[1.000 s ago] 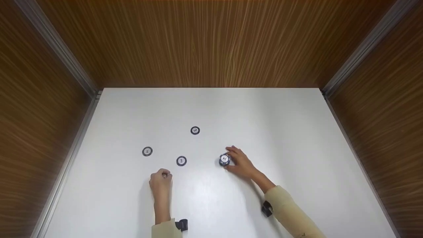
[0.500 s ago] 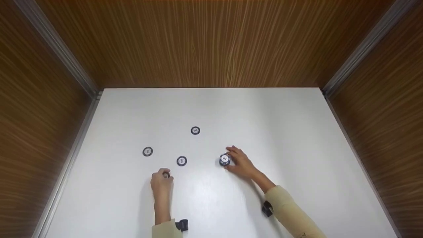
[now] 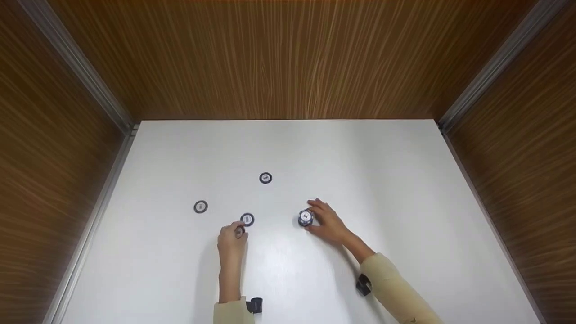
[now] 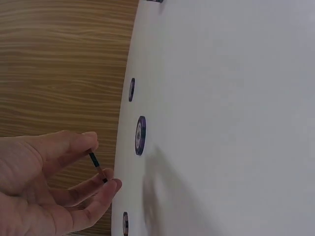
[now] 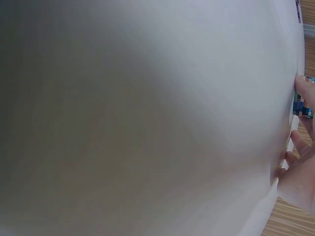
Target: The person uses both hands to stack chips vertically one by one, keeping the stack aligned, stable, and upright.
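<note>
My left hand [image 3: 230, 246] pinches a dark poker chip [image 3: 240, 232] between thumb and fingertips. In the left wrist view that same chip [image 4: 95, 159] is tilted, nearly edge-on. Just beyond these fingers a poker chip with a pale centre [image 3: 247, 219] lies flat on the table. Over to the right, my right hand [image 3: 332, 227] grips a stack of poker chips [image 3: 305, 218] by its sides, thumb at the near side and fingers at the far side. The stack's top chip is blue with a white centre. Its coloured edges [image 5: 306, 109] show between the fingers in the right wrist view.
Two more poker chips lie flat on the white table [image 3: 387, 180], one chip [image 3: 265, 178] farther back and another chip [image 3: 200, 206] to the left. Brown wood-grain panels [image 3: 288, 58] stand along the back and both sides.
My left hand has moved right and slightly forward with its chip, close to the nearest chip on the table. The right hand has stayed at the stack.
</note>
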`<state>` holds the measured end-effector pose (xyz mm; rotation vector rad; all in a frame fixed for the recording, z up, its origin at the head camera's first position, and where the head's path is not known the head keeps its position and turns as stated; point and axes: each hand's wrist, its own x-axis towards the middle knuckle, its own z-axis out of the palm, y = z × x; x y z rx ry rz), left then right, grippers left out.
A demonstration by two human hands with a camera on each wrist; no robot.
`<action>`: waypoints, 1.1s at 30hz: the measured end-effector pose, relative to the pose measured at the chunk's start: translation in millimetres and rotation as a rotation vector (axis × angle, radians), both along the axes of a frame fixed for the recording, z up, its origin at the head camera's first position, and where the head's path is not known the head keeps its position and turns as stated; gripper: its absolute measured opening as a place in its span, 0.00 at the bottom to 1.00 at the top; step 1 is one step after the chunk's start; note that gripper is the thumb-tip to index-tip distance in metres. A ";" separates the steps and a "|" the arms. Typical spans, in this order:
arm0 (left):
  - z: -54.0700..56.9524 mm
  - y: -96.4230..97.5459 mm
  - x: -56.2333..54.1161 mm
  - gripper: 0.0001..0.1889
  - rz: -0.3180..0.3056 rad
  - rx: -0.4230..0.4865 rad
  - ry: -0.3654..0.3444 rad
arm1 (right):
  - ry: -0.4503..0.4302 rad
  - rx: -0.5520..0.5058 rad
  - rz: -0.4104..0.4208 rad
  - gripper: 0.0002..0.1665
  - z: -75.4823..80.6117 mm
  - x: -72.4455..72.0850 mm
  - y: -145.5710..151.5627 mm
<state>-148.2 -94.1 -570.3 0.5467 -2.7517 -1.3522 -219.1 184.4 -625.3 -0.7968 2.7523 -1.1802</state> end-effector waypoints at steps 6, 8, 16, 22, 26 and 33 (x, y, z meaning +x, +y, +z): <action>4.7 11.2 -2.4 0.16 -0.037 -0.008 0.036 | 0.014 -0.002 0.000 0.26 -1.6 -0.7 0.2; 5.4 14.6 -3.1 0.15 -0.048 -0.008 0.059 | 0.017 -0.002 -0.003 0.26 -2.1 -0.9 0.3; 7.5 28.8 -6.0 0.15 -0.079 -0.022 0.105 | 0.008 0.001 -0.003 0.26 -1.9 -0.5 0.1; 12.5 39.3 -7.7 0.15 -0.132 -0.032 0.129 | 0.014 0.001 0.002 0.26 -1.0 -0.1 -0.1; 16.0 44.0 -9.9 0.15 -0.167 -0.038 0.142 | 0.030 0.022 0.005 0.26 -1.3 -0.6 -0.4; 21.2 51.9 -14.2 0.15 -0.218 -0.059 0.188 | 0.036 0.022 0.009 0.26 -0.7 -0.1 -0.3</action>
